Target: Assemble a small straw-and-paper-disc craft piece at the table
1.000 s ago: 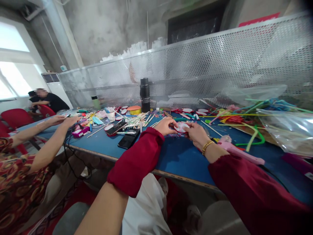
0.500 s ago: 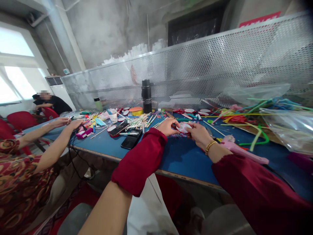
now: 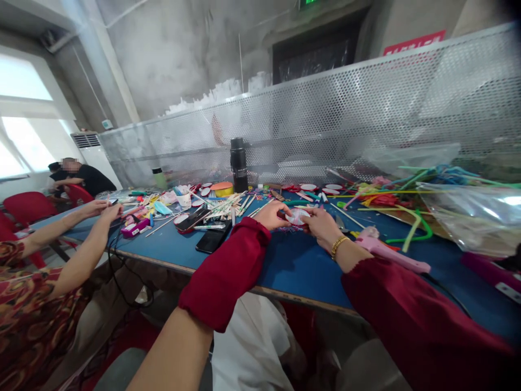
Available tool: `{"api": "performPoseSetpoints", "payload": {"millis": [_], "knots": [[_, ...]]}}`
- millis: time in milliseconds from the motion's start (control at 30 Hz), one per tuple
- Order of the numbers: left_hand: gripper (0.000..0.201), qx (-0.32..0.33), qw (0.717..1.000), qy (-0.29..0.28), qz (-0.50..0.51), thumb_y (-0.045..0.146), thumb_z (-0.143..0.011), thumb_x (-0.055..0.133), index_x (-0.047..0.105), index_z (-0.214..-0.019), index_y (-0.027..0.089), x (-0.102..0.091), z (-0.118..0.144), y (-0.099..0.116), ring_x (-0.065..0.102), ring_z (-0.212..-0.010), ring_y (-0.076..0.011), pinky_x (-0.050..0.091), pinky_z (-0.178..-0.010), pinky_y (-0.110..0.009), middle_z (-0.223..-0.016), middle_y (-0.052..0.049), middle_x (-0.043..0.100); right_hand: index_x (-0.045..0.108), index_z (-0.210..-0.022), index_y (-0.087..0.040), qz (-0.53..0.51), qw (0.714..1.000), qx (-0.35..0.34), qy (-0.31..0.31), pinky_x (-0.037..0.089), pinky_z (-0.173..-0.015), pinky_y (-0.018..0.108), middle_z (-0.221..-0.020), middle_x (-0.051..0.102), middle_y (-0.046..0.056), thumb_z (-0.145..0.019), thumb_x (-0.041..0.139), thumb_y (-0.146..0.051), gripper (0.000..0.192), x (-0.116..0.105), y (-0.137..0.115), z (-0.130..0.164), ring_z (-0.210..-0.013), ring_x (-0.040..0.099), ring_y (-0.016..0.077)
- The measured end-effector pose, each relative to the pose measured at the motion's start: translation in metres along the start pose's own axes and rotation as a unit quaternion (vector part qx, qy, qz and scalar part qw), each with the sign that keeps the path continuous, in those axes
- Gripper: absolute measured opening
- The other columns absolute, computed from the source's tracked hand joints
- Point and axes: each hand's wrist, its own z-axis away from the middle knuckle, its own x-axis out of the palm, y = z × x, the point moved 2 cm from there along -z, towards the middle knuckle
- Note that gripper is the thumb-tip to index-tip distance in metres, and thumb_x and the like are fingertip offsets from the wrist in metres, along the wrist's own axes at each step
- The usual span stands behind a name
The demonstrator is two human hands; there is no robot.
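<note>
Near the middle of the desk: both hands meet over one small round piece.
Desk: the blue desk (image 3: 293, 266) carries all the things; its front edge runs just under the person's forearms.
Left hand: the left hand (image 3: 272, 215) has its fingers closed on the left rim of the white and red disc (image 3: 297, 216).
Right hand: the right hand (image 3: 323, 225) pinches the right rim of the same disc; a gold bracelet (image 3: 337, 245) sits on its wrist.
Disc: it is held between the two hands, just above the desk, with a little tuft of coloured threads (image 3: 290, 229) under it.
Right of the hands: a pink tool (image 3: 391, 252) lies on the desk, just beside the right wrist.
Far right corner: a heap of coloured pipe cleaners (image 3: 411, 195) and a clear plastic bag (image 3: 476, 217).
Left of the hands: two dark phones (image 3: 203, 231) and a pile of thin sticks (image 3: 228, 203).
Far edge: a black flask (image 3: 238, 164) stands upright before the perforated metal screen (image 3: 366, 108).
Left end of the desk: another person's two hands (image 3: 101, 209) rest near a pink box (image 3: 136, 228).
</note>
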Motion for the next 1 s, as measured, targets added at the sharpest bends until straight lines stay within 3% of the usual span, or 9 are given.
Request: {"api": "performPoseSetpoints", "payload": {"millis": [233,500,633,733,833,1000], "knots": [[0.038,-0.029,0.998,-0.008,0.059,0.012,-0.063,0.087,0.067,-0.096,0.013,0.001,0.002,-0.004,0.068,-0.081,-0.0139,0.055,-0.076,-0.028,-0.109,-0.007,0.065,0.071,-0.105,-0.014,-0.003,1.000,-0.004,-0.001,0.042,-0.043,0.021,-0.064,0.060,-0.005,-0.074,0.071,-0.013,0.031,-0.001,0.001,0.000,-0.045,0.049,0.0088],[0.041,-0.030,0.998,-0.012,0.046,0.017,-0.064,0.089,0.068,-0.099,0.013,0.001,0.002,-0.002,0.067,-0.083,-0.0151,0.058,-0.081,-0.035,-0.117,-0.010,0.061,0.068,-0.110,-0.015,-0.004,1.000,-0.007,-0.005,0.043,-0.042,0.021,-0.067,0.061,-0.005,-0.078,0.068,-0.013,0.032,-0.002,0.000,0.000,-0.044,0.049,0.0086],[0.078,-0.011,1.000,0.022,0.016,0.033,-0.056,0.097,0.064,-0.125,0.016,0.000,0.005,0.007,0.064,-0.108,-0.0271,0.058,-0.092,-0.046,-0.138,-0.019,0.052,0.068,-0.109,-0.015,-0.005,1.000,-0.011,-0.013,0.042,-0.042,0.022,-0.068,0.063,-0.004,-0.078,0.069,-0.014,0.031,-0.001,0.000,0.000,-0.045,0.050,0.0090],[0.102,0.030,0.998,0.038,-0.045,0.044,-0.052,0.098,0.057,-0.142,0.020,0.003,0.004,0.012,0.053,-0.132,-0.0358,0.047,-0.111,-0.055,-0.146,-0.020,0.048,0.068,-0.108,-0.015,-0.002,1.000,-0.025,-0.016,0.042,-0.042,0.022,-0.068,0.064,-0.004,-0.078,0.068,-0.014,0.029,0.001,0.000,-0.001,-0.045,0.050,0.0091],[0.097,0.056,0.994,0.004,-0.093,0.042,-0.054,0.098,0.059,-0.140,0.019,0.008,0.000,0.013,0.049,-0.138,-0.0366,0.037,-0.120,-0.055,-0.143,-0.018,0.054,0.067,-0.106,-0.016,-0.004,0.999,-0.032,-0.023,0.041,-0.041,0.022,-0.072,0.066,-0.002,-0.078,0.069,-0.012,0.028,0.002,0.001,-0.001,-0.045,0.051,0.0090],[0.075,0.068,0.988,-0.029,-0.138,0.033,-0.064,0.092,0.066,-0.132,0.017,0.012,-0.004,0.013,0.058,-0.128,-0.0330,0.043,-0.115,-0.050,-0.132,-0.016,0.065,0.064,-0.096,-0.017,-0.002,0.999,-0.031,-0.027,0.042,-0.042,0.022,-0.069,0.066,-0.002,-0.076,0.073,-0.012,0.023,0.002,-0.001,0.000,-0.045,0.052,0.0093]]}}
